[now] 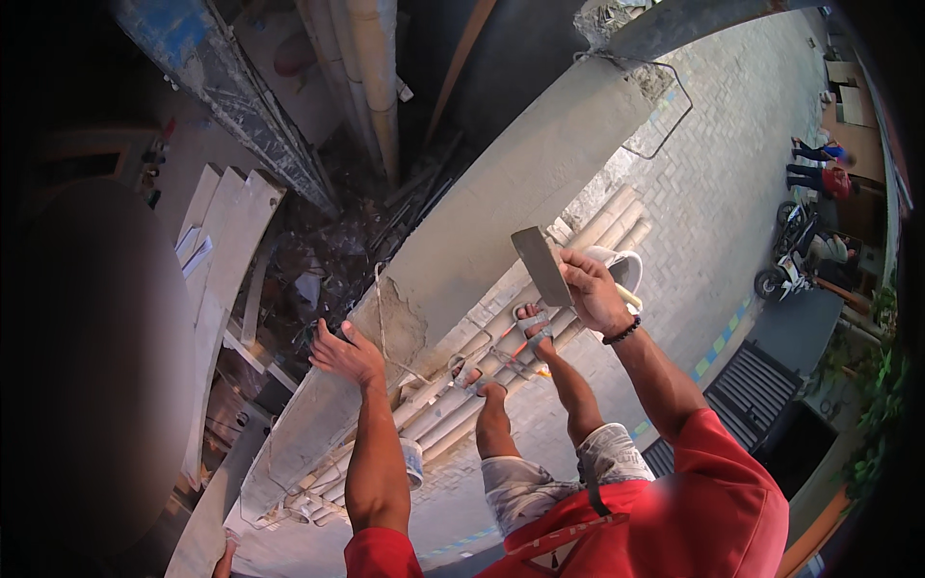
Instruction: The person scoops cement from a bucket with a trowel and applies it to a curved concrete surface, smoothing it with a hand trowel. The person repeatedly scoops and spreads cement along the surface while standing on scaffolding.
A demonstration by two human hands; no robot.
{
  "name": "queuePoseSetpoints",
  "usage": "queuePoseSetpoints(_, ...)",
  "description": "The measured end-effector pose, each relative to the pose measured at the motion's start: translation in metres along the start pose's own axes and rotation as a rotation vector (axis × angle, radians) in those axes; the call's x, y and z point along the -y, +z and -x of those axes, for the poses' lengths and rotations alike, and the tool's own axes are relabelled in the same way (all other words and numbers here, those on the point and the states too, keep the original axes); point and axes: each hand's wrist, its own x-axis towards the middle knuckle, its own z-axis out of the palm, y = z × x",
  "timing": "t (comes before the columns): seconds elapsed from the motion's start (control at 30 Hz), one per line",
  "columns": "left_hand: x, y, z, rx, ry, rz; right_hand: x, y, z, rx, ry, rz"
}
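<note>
My right hand (597,297) is closed around a flat rectangular plastering trowel (541,264), its grey blade tilted over the near side of a long concrete wall (506,207). The wall's upper face is coated in smooth grey mortar. My left hand (349,356) is empty, fingers apart, at the wall's far edge; whether it presses on the surface I cannot tell. Beside it, a rough broken patch (401,323) shows in the coating, with a thin bent wire (381,313) standing up. My sandalled feet (533,323) are on bamboo poles.
Bundled bamboo poles (438,409) run along the wall's near side. A white bucket (628,268) stands past my right hand. Beyond the wall are debris (306,252), planks (220,226) and a steel post (226,91). Bent wire (686,106) juts out at the upper end. Motorcycles (785,260) and people are farther right.
</note>
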Motion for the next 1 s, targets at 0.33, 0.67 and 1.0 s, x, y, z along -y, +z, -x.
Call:
queuePoseSetpoints(0.33, 0.003, 0.000, 0.002, -0.002, 0.000, -0.024, 0.135, -0.103, -0.071, -0.242, -0.388, 0.185)
queuePoseSetpoints(0.67, 0.009, 0.007, 0.001, -0.014, 0.017, -0.033, 0.150, -0.076, -0.106, -0.613, -0.795, 1.491)
queuePoseSetpoints(1.0, 0.004, 0.004, 0.001, -0.050, 0.050, -0.085, 0.191, -0.095, -0.116, -0.823, -0.727, 1.255)
